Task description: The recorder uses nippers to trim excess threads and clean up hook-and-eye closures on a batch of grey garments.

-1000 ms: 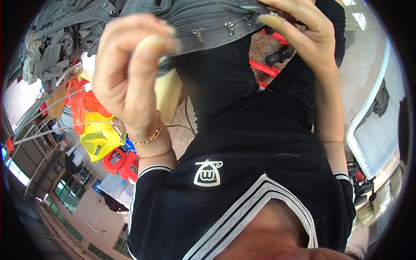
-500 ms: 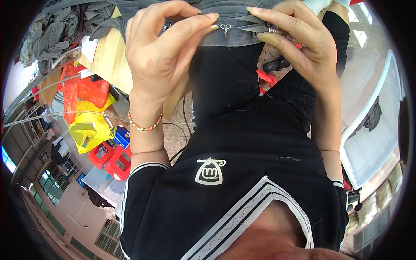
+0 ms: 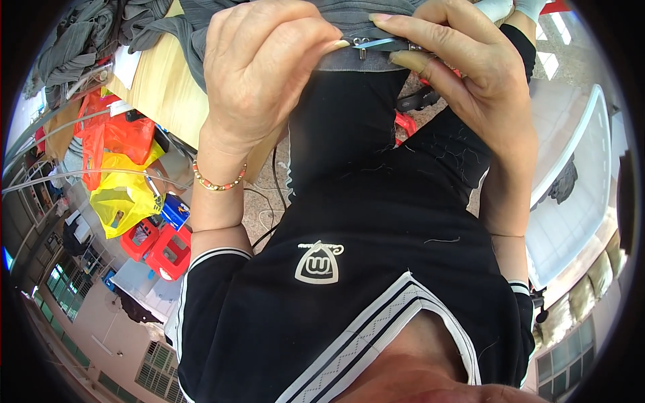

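A grey pleated garment (image 3: pixel 336 63) lies over my lap at the top of the view, with a small metal hook (image 3: pixel 362 54) on its waistband. My left hand (image 3: pixel 259 74) is closed in a pinch just left of the hook; whatever lies between the fingertips is too small to make out. Small thread snips (image 3: pixel 386 43) are in my right hand (image 3: pixel 474 64), held between thumb and fingers. Their blades point left and cross over the top of the hook, the tips close to my left fingertips.
More grey garments (image 3: pixel 84 57) are heaped at the far left by a light wooden table (image 3: pixel 164 74). Red and yellow plastic bags (image 3: pixel 127 198) hang below it, above red stools (image 3: pixel 169 252). A white tub (image 3: pixel 571 208) stands at the right, with dark cloth inside.
The snips have moved left, bringing their blades from beside the hook to across it. My left hand has shifted slightly right, towards the blade tips.
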{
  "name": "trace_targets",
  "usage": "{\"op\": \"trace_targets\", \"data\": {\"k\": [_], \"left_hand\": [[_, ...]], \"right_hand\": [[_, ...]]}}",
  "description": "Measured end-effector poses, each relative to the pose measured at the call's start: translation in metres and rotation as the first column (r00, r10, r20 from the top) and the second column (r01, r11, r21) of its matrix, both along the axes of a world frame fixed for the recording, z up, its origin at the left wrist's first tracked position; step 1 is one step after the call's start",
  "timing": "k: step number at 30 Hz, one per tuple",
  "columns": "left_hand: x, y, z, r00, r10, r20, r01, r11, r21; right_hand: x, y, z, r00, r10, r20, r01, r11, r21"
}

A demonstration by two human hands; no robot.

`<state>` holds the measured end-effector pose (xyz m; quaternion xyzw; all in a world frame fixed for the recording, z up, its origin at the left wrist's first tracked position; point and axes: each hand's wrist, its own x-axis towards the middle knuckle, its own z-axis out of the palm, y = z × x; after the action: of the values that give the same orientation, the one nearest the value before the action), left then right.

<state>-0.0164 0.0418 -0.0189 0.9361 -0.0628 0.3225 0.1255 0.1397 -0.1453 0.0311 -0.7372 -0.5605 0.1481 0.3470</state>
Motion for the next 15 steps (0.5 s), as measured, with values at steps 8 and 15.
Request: {"op": "trace_targets", "data": {"k": [8, 15], "left_hand": [[-0.0033, 0.0014, -0.0019, 1.0, -0.027, -0.016, 0.025, 0.996, -0.08], [-0.0047, 0.0009, -0.0024, 0.997, -0.062, -0.049, 0.053, 0.986, -0.157]], "right_hand": [[0.0044, 0.0004, -0.0009, 0.996, 0.066, 0.056, -0.066, 0.998, 0.001], [0.005, 0.0014, 0.0035, 0.984, 0.089, 0.155, -0.086, 0.996, -0.028]]}}
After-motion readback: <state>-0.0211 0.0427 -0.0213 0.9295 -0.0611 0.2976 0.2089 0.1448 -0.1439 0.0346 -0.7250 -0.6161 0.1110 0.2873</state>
